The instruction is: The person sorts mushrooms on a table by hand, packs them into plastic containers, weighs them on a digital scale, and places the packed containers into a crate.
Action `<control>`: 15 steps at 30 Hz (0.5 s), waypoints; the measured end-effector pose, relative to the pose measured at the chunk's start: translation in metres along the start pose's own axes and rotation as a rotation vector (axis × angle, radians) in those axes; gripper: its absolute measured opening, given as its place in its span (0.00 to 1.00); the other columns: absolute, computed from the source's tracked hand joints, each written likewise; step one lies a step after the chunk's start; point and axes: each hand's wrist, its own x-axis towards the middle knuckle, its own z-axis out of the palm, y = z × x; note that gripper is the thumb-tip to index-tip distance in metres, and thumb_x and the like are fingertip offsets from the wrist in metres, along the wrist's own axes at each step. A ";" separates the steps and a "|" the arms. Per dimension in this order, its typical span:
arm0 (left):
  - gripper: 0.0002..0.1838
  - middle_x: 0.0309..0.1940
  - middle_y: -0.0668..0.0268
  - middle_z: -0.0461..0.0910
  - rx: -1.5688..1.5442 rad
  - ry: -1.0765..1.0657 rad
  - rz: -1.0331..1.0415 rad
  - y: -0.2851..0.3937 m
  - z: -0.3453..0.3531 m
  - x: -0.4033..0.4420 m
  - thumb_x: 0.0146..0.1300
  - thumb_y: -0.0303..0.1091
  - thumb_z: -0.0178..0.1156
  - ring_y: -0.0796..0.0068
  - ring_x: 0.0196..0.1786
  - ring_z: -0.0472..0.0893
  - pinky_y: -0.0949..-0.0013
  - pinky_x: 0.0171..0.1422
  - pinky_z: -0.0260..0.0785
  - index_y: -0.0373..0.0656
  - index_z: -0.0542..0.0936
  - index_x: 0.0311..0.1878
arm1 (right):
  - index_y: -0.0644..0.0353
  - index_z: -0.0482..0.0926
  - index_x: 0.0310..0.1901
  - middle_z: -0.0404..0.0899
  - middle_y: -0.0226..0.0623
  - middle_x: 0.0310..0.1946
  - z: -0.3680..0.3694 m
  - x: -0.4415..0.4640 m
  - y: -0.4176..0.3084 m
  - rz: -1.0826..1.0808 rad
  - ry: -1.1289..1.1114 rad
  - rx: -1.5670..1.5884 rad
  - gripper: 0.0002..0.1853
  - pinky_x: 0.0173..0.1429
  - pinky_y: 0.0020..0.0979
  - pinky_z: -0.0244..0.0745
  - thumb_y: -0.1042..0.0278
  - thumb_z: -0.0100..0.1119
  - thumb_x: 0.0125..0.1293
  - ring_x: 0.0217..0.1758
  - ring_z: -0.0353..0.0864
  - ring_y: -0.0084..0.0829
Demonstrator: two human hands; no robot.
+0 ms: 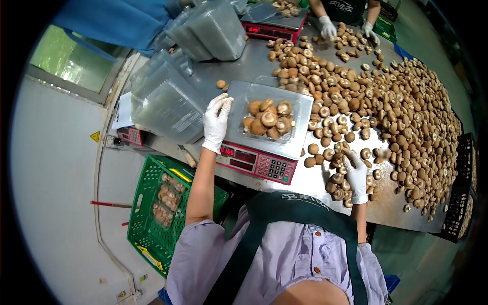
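Note:
My left hand [217, 122], in a white glove, is at the left edge of the scale's plate [300, 140]. Its fingers are bent and pressed together, with nothing visible in them. On the plate, a clear plastic tray [246, 133] holds several brown mushrooms [269, 119]. The red scale panel [256, 162] below has a lit display. Over on the right, my gloved right hand [356, 175] reaches among loose mushrooms [338, 179] on the metal table. Its fingers are somewhat apart and touch or nearly touch mushrooms; no firm hold shows.
A large mushroom heap [417, 122] covers the table's right side. Stacked clear trays [165, 99] stand at left. A green crate [145, 203] with packed mushrooms is below left. Across the table, a co-worker's gloved hands [328, 28] are near mushrooms and a second scale [269, 31].

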 end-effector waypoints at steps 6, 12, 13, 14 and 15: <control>0.10 0.48 0.60 0.79 -0.063 -0.001 -0.081 -0.018 -0.036 0.006 0.63 0.34 0.60 0.71 0.50 0.78 0.72 0.54 0.69 0.38 0.83 0.43 | 0.65 0.78 0.52 0.82 0.35 0.41 0.026 0.017 -0.003 0.102 0.007 0.083 0.15 0.49 0.25 0.74 0.69 0.58 0.66 0.43 0.80 0.22; 0.10 0.48 0.59 0.79 -0.105 -0.087 -0.108 -0.040 -0.035 0.014 0.62 0.31 0.60 0.71 0.48 0.79 0.73 0.52 0.70 0.37 0.82 0.43 | 0.64 0.80 0.49 0.83 0.37 0.37 0.047 0.033 -0.015 0.110 0.063 -0.056 0.14 0.47 0.24 0.73 0.66 0.57 0.66 0.40 0.80 0.22; 0.09 0.48 0.59 0.79 -0.090 -0.112 -0.088 -0.044 -0.030 0.015 0.62 0.31 0.60 0.71 0.48 0.79 0.73 0.52 0.70 0.37 0.82 0.43 | 0.63 0.80 0.49 0.84 0.38 0.37 0.050 0.034 -0.032 0.181 0.055 -0.066 0.14 0.47 0.27 0.74 0.65 0.57 0.65 0.40 0.81 0.26; 0.09 0.47 0.59 0.79 -0.057 -0.122 -0.054 -0.044 -0.026 0.017 0.61 0.30 0.60 0.72 0.48 0.79 0.73 0.51 0.71 0.37 0.82 0.42 | 0.63 0.80 0.48 0.84 0.40 0.36 0.056 0.039 -0.013 0.047 0.090 -0.112 0.15 0.46 0.29 0.75 0.64 0.58 0.64 0.39 0.82 0.29; 0.09 0.48 0.58 0.79 -0.054 -0.126 -0.054 -0.044 -0.019 0.017 0.60 0.30 0.61 0.68 0.49 0.79 0.70 0.53 0.71 0.37 0.82 0.42 | 0.63 0.80 0.48 0.84 0.43 0.36 0.059 0.044 0.008 -0.083 0.128 -0.165 0.15 0.46 0.31 0.75 0.63 0.58 0.64 0.38 0.83 0.32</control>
